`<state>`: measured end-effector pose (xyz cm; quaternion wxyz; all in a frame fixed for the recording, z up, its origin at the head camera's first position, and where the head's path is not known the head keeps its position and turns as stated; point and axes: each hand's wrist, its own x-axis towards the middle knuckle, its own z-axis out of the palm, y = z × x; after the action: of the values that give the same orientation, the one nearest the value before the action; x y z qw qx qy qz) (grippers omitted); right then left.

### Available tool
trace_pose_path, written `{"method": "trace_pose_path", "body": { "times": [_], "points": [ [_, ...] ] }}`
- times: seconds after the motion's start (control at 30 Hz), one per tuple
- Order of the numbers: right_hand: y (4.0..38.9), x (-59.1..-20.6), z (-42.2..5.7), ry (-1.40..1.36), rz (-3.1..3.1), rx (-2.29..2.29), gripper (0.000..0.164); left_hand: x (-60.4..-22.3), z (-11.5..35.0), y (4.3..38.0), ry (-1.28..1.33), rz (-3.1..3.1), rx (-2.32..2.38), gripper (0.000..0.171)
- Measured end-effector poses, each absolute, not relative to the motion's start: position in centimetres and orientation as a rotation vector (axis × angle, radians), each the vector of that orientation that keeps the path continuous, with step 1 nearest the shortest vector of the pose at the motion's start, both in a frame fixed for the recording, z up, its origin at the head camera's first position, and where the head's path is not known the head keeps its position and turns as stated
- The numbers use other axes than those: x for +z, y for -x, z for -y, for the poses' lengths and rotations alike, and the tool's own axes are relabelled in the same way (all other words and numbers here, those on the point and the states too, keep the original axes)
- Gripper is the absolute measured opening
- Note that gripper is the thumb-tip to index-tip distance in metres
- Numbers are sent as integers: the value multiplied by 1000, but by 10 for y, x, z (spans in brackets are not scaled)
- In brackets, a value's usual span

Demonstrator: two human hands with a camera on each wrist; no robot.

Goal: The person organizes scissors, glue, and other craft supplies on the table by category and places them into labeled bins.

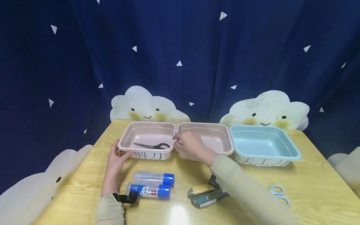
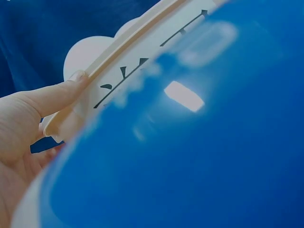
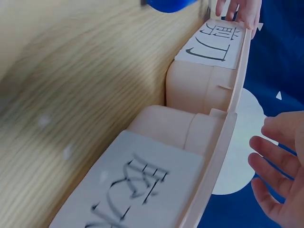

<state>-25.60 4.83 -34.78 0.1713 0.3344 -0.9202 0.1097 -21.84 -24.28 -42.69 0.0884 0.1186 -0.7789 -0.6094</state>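
Note:
My left hand (image 1: 118, 155) grips the front left corner of the left pink bin (image 1: 152, 124), thumb on the labelled front and fingers at the side. The thumb (image 2: 71, 90) lies against the rim in the left wrist view. Inside that bin lie black-handled scissors (image 1: 152, 146). Above the left side of the middle pink bin (image 1: 216, 141) is my right hand (image 1: 191, 142), its fingers loosely bent with nothing in them. In the right wrist view those fingers (image 3: 273, 156) show beside the bin's rim.
A blue bin (image 1: 264, 156) stands at the right. Nearer lie two blue-capped glue tubes (image 1: 164, 191), a yellow utility knife (image 1: 201, 189), a green-grey utility knife (image 1: 206, 199) partly under my right sleeve, and light blue scissors (image 1: 278, 193). A curtain (image 1: 180, 37) hangs behind the table.

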Motion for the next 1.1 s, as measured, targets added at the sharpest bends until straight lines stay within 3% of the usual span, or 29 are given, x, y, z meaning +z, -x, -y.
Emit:
{"method": "trace_pose_path", "body": {
  "times": [1.1],
  "points": [
    [184, -375, -203, -896, 2537, 200, 14, -425, 241, 219, -349, 2313, -1838, 92]
  ]
}}
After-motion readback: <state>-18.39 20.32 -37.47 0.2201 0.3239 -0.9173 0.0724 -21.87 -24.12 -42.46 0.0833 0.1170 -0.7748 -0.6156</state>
